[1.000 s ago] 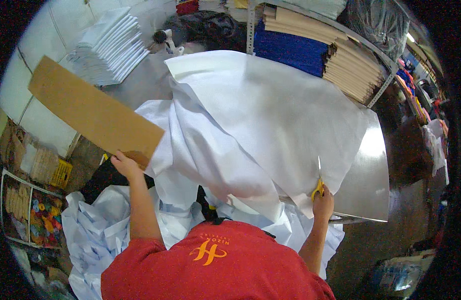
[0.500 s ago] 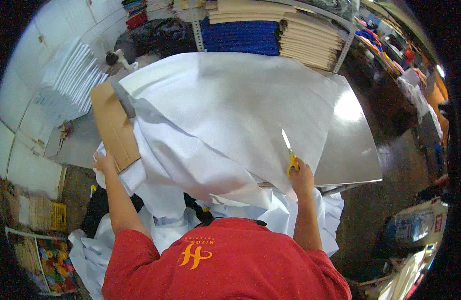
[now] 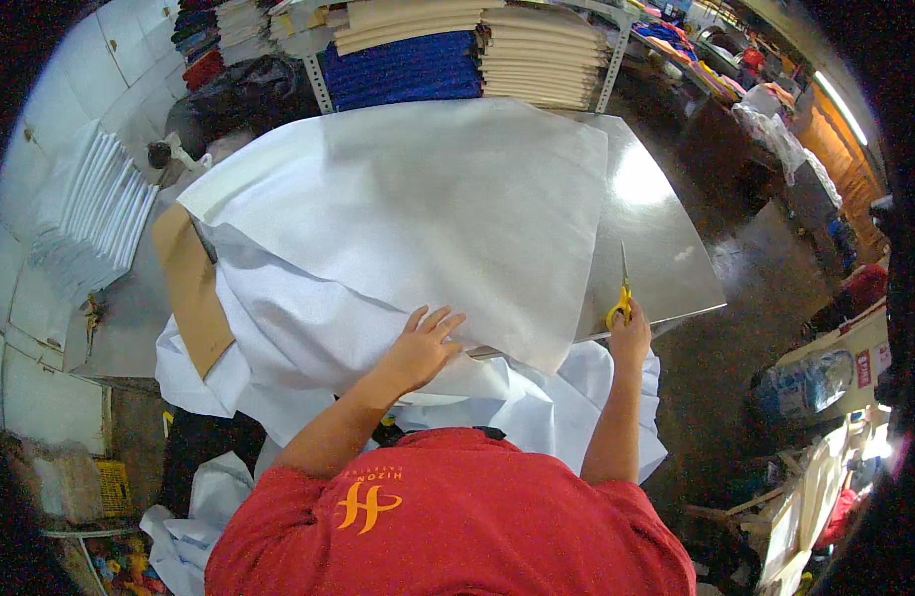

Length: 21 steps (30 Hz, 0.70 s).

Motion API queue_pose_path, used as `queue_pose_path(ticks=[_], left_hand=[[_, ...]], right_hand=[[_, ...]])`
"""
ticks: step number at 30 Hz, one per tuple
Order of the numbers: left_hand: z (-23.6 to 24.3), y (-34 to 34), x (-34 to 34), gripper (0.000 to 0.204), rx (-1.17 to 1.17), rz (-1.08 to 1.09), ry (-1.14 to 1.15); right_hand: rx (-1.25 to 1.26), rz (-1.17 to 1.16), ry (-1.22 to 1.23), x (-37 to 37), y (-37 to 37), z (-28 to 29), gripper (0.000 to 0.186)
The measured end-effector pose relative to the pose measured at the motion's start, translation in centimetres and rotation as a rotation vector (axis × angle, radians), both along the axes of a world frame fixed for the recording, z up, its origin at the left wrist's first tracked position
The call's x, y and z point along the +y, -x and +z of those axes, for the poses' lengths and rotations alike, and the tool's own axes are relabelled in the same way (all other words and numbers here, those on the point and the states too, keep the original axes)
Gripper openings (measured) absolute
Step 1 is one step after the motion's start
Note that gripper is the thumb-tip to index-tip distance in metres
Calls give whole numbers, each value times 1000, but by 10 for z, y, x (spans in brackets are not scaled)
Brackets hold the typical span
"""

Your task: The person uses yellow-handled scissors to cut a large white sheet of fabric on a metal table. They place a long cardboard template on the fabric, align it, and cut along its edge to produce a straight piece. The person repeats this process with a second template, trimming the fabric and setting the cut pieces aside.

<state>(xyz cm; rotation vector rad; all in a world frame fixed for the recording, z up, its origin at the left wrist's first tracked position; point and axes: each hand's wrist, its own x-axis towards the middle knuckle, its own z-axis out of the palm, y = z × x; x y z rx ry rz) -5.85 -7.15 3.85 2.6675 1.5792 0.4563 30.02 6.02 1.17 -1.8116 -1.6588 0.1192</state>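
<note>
Left hand (image 3: 422,348) out front, fingers spread on top of the white cloth (image 3: 408,219); and there's the right hand (image 3: 631,336), fingers curled round the handles of the yellow scissors (image 3: 625,294), blades pointing away over the bench (image 3: 659,233), beside the cloth.

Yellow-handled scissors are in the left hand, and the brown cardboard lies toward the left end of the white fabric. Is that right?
Not the left hand: the head view shows the yellow-handled scissors in the right hand. The brown cardboard does lie toward the left end of the white fabric.
</note>
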Motion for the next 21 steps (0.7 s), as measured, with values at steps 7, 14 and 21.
queue_pose_path(ticks=[7, 14, 21], left_hand=[[-12, -12, 11, 41, 14, 12, 74], [20, -28, 23, 45, -183, -57, -195], [41, -42, 4, 41, -357, -228, -95]], right_hand=[[-143, 66, 97, 23, -19, 13, 40], [910, 579, 285, -25, 59, 45, 65], [434, 593, -8, -49, 139, 54, 56]])
